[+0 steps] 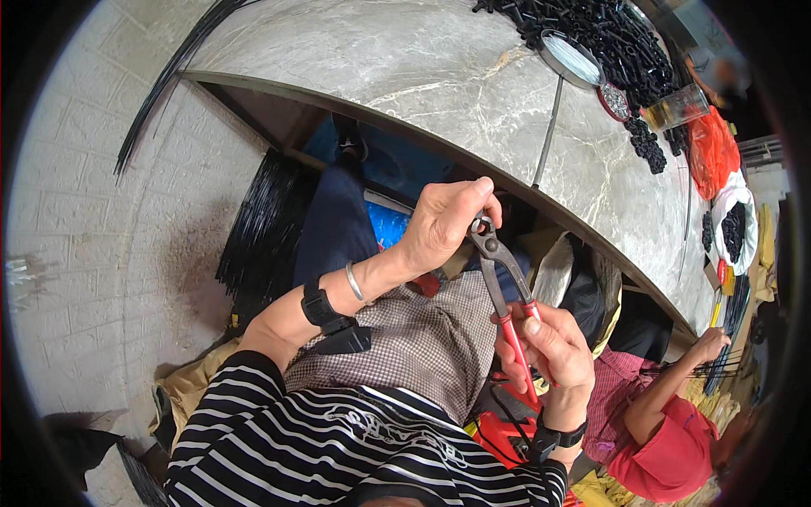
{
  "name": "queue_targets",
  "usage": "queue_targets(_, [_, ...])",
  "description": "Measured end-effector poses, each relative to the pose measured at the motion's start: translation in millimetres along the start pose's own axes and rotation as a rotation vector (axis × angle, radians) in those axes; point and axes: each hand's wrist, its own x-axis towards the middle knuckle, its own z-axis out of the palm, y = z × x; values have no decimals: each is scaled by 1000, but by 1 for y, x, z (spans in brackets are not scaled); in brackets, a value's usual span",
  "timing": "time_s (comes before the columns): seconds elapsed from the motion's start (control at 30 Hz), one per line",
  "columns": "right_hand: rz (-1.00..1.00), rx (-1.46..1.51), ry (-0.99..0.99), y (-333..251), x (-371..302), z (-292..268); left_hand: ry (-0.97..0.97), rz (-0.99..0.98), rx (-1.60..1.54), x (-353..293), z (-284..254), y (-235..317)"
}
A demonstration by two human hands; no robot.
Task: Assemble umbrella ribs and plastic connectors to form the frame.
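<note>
My right hand [556,351] grips a pair of end-cutting pincers [509,264] by the red handles, which stand somewhat apart. The metal jaws point up and away from me, in front of the table's near edge. At those jaws is my left hand [448,218], its thumb and fingers pinched together. Anything small between its fingertips is hidden from view. Under both hands lies a checked brown cloth [405,338] over my lap.
On the grey marbled table [405,84] lie a thin dark rod [549,131], a pile of black tubes [625,42], a round dish [547,52] and a red dish of small parts [615,103]. Black rods [266,211] lean at left. A co-worker in red [667,448] sits at right.
</note>
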Motion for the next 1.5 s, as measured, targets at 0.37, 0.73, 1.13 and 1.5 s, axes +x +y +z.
queue_targets(0.37, [84,-29,5,4,-9,-2,-37,7,48,-6,3,-4])
queue_targets(0.73, [-16,-120,14,3,-6,-8,43,-23,1,3,-5,-10])
queue_targets(1.13, [-76,-213,63,0,-5,1,88,17,18,-1,9,-12])
queue_targets(1.5, [-25,-342,158,-4,0,12,150,5,101,2,15,-15])
